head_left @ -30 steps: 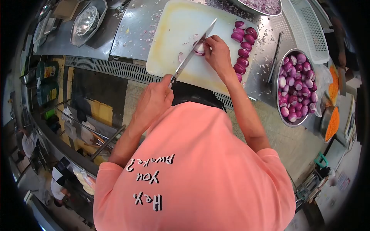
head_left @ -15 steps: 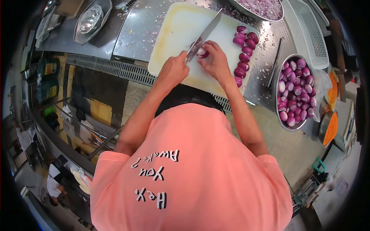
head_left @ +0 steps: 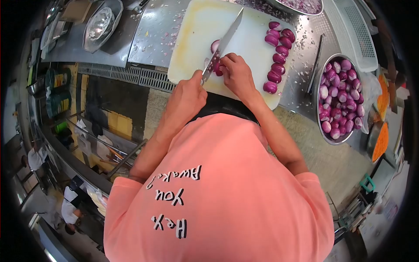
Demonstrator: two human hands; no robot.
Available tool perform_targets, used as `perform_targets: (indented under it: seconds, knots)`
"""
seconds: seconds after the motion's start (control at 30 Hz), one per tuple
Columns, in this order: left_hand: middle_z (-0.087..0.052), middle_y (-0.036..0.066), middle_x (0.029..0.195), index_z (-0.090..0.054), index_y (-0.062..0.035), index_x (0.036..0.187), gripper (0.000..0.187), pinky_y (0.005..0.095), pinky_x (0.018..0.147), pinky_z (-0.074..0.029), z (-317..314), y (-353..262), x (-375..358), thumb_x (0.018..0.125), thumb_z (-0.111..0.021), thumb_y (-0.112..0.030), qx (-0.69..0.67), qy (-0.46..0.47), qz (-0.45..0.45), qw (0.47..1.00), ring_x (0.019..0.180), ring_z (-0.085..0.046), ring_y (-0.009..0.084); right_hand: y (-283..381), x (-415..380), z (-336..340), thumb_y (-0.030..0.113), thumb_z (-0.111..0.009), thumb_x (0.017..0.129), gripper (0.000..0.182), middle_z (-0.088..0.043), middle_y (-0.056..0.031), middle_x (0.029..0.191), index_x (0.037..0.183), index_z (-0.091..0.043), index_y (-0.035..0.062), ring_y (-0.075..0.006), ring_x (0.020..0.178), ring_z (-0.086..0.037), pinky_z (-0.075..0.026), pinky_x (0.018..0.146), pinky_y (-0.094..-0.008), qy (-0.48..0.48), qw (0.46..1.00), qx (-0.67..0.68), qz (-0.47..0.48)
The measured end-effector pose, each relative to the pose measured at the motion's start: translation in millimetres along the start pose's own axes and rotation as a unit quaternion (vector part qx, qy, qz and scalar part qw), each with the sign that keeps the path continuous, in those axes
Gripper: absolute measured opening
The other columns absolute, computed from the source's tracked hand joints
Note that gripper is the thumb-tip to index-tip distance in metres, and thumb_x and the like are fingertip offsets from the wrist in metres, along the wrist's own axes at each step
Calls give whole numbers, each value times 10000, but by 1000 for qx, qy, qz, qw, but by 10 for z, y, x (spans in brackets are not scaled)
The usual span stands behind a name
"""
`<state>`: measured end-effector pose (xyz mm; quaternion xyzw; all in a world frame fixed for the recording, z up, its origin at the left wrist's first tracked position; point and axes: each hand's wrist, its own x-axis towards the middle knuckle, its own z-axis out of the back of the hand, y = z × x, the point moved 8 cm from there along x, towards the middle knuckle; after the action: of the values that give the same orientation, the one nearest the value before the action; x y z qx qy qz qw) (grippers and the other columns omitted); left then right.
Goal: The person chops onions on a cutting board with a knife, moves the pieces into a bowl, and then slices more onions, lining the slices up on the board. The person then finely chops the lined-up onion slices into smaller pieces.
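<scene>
My left hand [head_left: 187, 96] is wrapped round the handle of a large kitchen knife [head_left: 228, 38], its blade slanting up and away over the white cutting board [head_left: 192, 32]. The fingers of my right hand [head_left: 238, 76] are closed on a peeled red onion [head_left: 219, 69] beside the blade, partly hidden by the knife and fingers. Left of the blade lies a cut onion piece [head_left: 215, 46], with a small pale scrap [head_left: 206, 62] nearer me. Several peeled red onions [head_left: 278, 69] form rows along the board's right side.
A steel bowl [head_left: 320, 107] of peeled onions stands right, beside a dark long tool [head_left: 315, 65]. Chopped onion [head_left: 301, 4] fills a bowl at the top. A white plastic basket [head_left: 355, 39] and orange shredded food [head_left: 381, 142] are farther right. People [head_left: 70, 205] stand lower left.
The knife and both hands have shifted slightly left and towards me. A cut onion piece now lies left of the blade. The right hand keeps its grip on onion at the blade.
</scene>
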<state>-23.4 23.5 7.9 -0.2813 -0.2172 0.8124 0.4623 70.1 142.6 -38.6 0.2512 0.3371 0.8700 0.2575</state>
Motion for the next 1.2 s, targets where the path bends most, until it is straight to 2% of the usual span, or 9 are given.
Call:
perform_targets:
  seconds: [0.1,0.23,0.43,0.5,0.63,0.83,0.9,1.0,1.2]
  knots:
    - [-585,253,679,-486,54,1083,294,504,620,-444,-307,59,254,827,-567,-64,-5,-17,-7,1000,690,-604,461,-9,3,-19,-19,-628,784,141,-608,-113,934,911,-626,40,-343,864,-578,-506,738,-432,5,1000,-12,-6]
    - [-599,256,702,-489,48,1113,316,505,628,-451,-236,-107,483,828,-566,-66,-38,-20,-52,998,686,-602,460,-22,-28,-15,-36,-623,774,149,-606,-110,923,900,-630,44,-334,848,-575,-504,722,-429,-6,1000,-13,9]
    - [-562,232,633,-502,51,1094,301,506,599,-433,-272,-15,162,821,-577,-50,-18,34,39,998,617,-578,432,-65,-71,8,-38,-630,768,147,-609,-107,917,891,-632,43,-326,853,-578,-508,720,-419,-47,999,3,12]
    - [-549,220,616,-496,43,1081,283,489,593,-437,-470,39,400,823,-569,-46,-1,-44,-55,998,598,-571,413,-68,-76,18,-35,-632,770,147,-609,-107,917,895,-632,42,-324,856,-580,-509,722,-417,-55,998,4,17]
    - [-560,229,630,-490,42,1091,291,485,601,-449,-220,-231,518,822,-564,-44,-40,-10,-56,998,623,-586,430,-66,-83,49,-30,-647,769,139,-611,-114,910,891,-621,30,-330,849,-587,-508,722,-414,-47,999,12,15]
    - [-597,306,704,-506,76,993,200,556,640,-465,-330,-141,191,811,-546,4,1,18,10,1000,734,-616,487,-94,-139,70,-46,-660,757,159,-601,-127,879,891,-609,21,-338,833,-595,-504,705,-414,-74,997,25,11]
    - [-599,300,703,-505,74,1000,208,559,640,-462,-404,-186,412,812,-551,-3,-13,-41,-52,998,726,-613,489,-108,-126,57,-49,-659,758,158,-597,-130,874,890,-607,21,-340,827,-596,-504,698,-414,-76,997,25,12]
    - [-598,247,671,-480,49,1075,273,504,638,-467,-358,-218,537,828,-552,-44,2,7,-40,999,709,-622,456,-116,-146,56,-26,-626,787,96,-601,-121,882,862,-594,26,-340,826,-590,-508,708,-424,-66,997,37,15]
    - [-601,247,672,-495,49,1114,307,506,616,-460,-255,-208,133,834,-569,-50,27,23,4,999,679,-625,439,-151,-177,62,-45,-619,784,95,-582,-142,852,851,-583,13,-352,826,-589,-499,691,-434,-88,993,74,3]
